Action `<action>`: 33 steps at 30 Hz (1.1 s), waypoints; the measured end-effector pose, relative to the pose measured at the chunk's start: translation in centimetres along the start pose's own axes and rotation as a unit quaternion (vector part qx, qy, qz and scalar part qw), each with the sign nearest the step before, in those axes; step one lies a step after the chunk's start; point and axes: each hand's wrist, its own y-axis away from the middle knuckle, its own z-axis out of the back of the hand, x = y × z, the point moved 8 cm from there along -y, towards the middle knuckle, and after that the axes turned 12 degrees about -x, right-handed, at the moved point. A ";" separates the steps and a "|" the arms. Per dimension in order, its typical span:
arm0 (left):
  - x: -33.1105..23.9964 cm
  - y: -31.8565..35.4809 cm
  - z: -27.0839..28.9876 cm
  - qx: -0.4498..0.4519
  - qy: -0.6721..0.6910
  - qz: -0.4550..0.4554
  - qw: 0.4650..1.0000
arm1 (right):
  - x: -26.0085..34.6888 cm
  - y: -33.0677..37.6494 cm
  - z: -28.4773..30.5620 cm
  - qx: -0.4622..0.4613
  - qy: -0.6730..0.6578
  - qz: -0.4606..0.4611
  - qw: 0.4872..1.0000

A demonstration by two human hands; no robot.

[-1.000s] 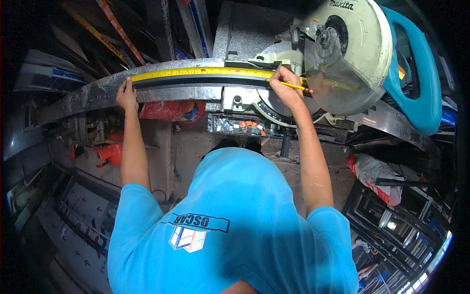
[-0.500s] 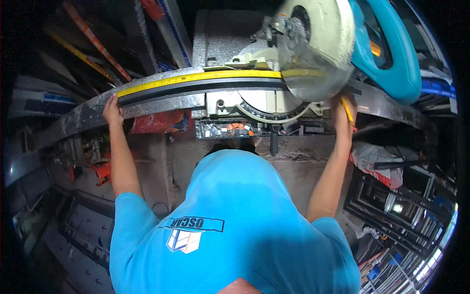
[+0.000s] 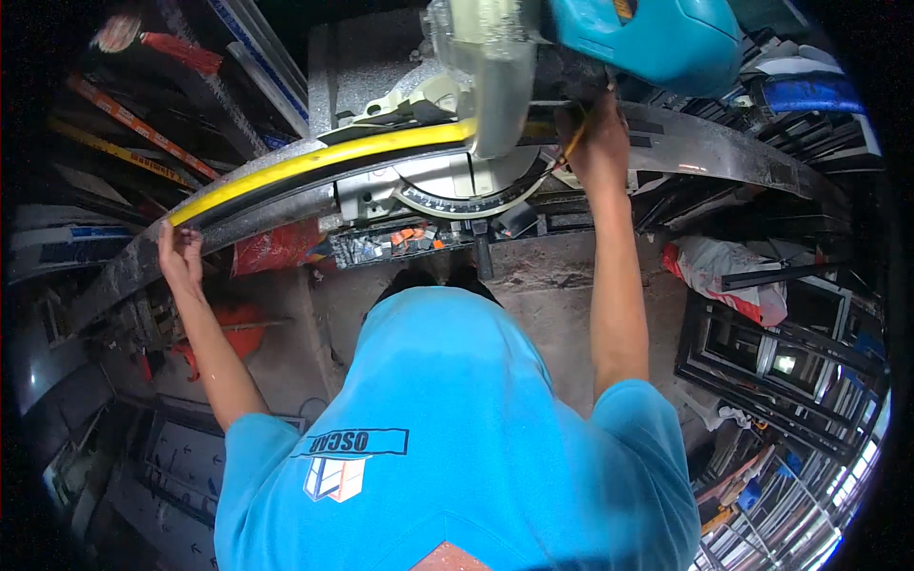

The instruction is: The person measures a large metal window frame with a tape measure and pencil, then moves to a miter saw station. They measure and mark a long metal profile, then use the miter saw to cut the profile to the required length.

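A yellow tape measure blade (image 3: 314, 169) runs along a long dark metal profile (image 3: 286, 197) lying across the miter saw (image 3: 657, 40). At its left end, my left hand (image 3: 179, 257) has its fingers closed at the tape's tip. Beyond the saw's clear blade guard (image 3: 500, 95), my right hand (image 3: 600, 147) is closed with a yellow pencil (image 3: 574, 145) in it, pointing down toward the saw base. Whether this hand also grips the tape's case is hidden by the hand and the saw. The guard covers part of the tape.
Below the saw table, a tray (image 3: 362, 249) holds small orange and grey offcuts. A red bag (image 3: 276, 247) hangs left of it. Long profiles (image 3: 143, 128) lean at the back left. Dark window frames (image 3: 762, 352) and a white-red sack (image 3: 728, 271) stand right.
The view has shifted, with the saw now further up and left in it. My right hand has moved farther from my body, beneath the saw handle; the pencil now tilts down and left.
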 end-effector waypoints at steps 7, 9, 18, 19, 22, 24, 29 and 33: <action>11.1 24.3 -17.8 0.317 -0.338 -0.038 0.885 | -4.4 4.1 8.6 -0.032 0.050 -0.015 0.998; 14.2 27.8 -21.2 0.407 -0.329 -0.048 0.851 | -5.8 4.6 10.1 -0.046 0.113 0.020 0.992; 9.6 17.6 -19.8 0.202 -0.586 -0.499 0.605 | -17.0 7.4 13.9 -0.113 0.237 -0.060 0.963; 9.5 16.3 -19.8 0.199 -0.600 -0.501 0.591 | -16.7 7.2 13.1 -0.109 0.255 -0.029 0.960; 10.7 14.9 -20.5 0.216 -0.587 -0.504 0.596 | -17.4 7.5 11.8 -0.084 0.281 0.003 0.956; 10.8 14.3 -21.1 0.210 -0.562 -0.522 0.606 | -19.2 7.6 11.7 -0.063 0.290 -0.016 0.955; 10.5 14.7 -21.8 0.215 -0.536 -0.511 0.637 | -19.0 7.8 12.5 -0.050 0.269 -0.049 0.961; 11.0 16.1 -23.7 0.226 -0.511 -0.522 0.644 | -14.9 6.1 13.9 -0.091 0.263 0.120 0.953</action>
